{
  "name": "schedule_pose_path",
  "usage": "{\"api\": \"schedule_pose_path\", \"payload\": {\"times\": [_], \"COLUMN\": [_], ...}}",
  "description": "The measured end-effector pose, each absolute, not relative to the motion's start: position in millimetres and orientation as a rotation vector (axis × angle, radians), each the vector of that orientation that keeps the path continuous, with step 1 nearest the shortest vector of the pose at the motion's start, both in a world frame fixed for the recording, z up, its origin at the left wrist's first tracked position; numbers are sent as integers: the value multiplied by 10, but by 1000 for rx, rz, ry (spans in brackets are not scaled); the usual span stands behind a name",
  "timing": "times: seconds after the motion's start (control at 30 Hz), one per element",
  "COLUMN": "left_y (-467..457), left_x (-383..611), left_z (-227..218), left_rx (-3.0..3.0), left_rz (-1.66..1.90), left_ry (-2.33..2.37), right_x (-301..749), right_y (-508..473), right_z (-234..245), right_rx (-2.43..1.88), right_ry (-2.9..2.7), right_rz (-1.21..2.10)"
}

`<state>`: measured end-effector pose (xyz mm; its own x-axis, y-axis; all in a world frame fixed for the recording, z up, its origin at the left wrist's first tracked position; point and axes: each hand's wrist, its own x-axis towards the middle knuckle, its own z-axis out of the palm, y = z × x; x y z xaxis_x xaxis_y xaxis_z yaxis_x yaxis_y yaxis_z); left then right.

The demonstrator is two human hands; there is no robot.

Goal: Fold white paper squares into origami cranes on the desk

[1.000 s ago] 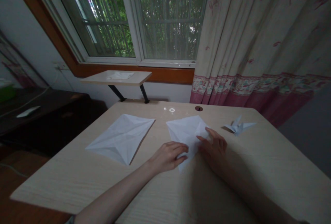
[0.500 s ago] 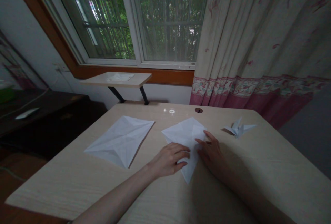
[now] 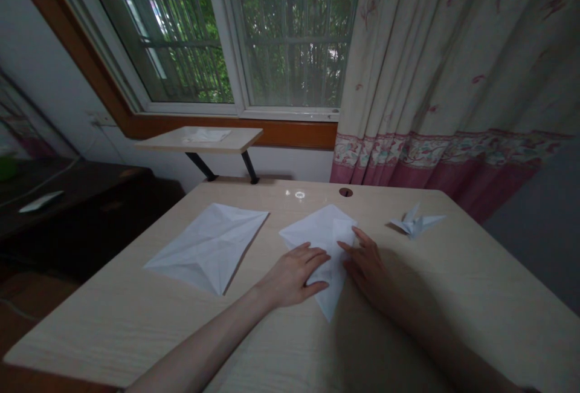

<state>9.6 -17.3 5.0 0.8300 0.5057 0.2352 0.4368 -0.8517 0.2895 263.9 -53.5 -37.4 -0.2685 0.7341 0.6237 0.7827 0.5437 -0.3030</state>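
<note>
A partly folded sheet of white paper [image 3: 324, 224] lies on the desk in front of me, with a kite-like outline and its narrow tip towards me. My left hand [image 3: 299, 275] rests flat across its left and middle part, fingers stretched out and thumb apart. On its right edge, my right hand [image 3: 365, 260] presses with spread fingertips, the index finger by a folded flap. Parts of the sheet are hidden under both hands. A folded paper crane [image 3: 414, 224] sits to the right. To the left lies a creased, opened-out paper sheet [image 3: 211, 248].
All this lies on a light wooden desk [image 3: 235, 344] with a round cable hole [image 3: 345, 192] at the back. A small raised shelf [image 3: 240, 139] at its back left bears more white paper [image 3: 206, 135]. A patterned curtain [image 3: 408, 109] hangs behind the right side.
My left hand has flattened, its fingers stretching out further over the paper. The right hand stays at the right edge with little movement. The whole view has shifted slightly.
</note>
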Motion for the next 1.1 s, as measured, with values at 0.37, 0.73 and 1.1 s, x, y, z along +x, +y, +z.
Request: {"api": "schedule_pose_path", "payload": {"times": [0.37, 0.73, 1.1], "left_y": [-205, -173, -154], "left_x": [116, 89, 82], "left_z": [126, 67, 53], "left_rx": [2852, 2844, 2830], "left_rz": [396, 389, 382], "left_ry": [688, 687, 694], "right_x": [2667, 2656, 2704], "right_y": [-529, -548, -539], "right_z": [-389, -295, -252], "right_rx": [-1208, -1190, -1522], "right_ry": [-2108, -1966, -2020], "right_rz": [-127, -122, -67]}}
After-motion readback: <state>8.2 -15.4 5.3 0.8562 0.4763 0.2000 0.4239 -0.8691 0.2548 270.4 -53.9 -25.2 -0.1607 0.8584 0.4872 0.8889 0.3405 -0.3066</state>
